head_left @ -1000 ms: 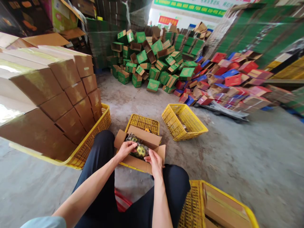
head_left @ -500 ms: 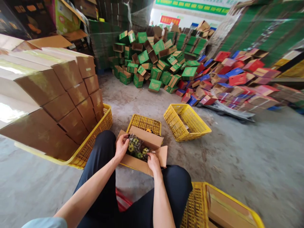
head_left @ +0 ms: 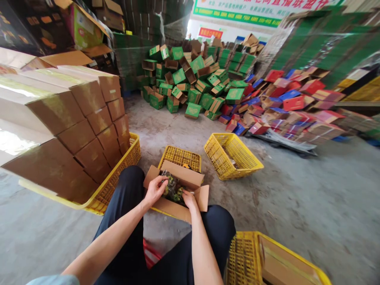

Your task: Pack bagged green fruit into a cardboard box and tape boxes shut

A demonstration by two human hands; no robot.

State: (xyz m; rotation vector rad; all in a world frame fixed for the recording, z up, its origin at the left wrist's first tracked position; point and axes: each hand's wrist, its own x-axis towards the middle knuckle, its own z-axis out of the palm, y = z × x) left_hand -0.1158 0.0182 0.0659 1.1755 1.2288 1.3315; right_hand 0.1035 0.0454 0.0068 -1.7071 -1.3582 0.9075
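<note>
An open brown cardboard box sits between my knees on an upturned yellow crate, its flaps folded outward. Inside lies a clear plastic bag of small round green and dark pieces, too small to name. My left hand reaches over the box's left end, thumb and fingers closed on the bag's upper left. At the right end, my right hand has its fingers down in the box, pinching the bag's right side. Its fingertips are partly hidden.
Sealed brown cartons are stacked in a yellow crate at left. Another yellow crate stands ahead right, and one with a carton lies at lower right. Green boxes and red-and-blue boxes are heaped farther back.
My left hand has moved slightly right and inward over the bag. My right hand has shifted a little left, deeper into the box. The bag's contents have shifted slightly.
</note>
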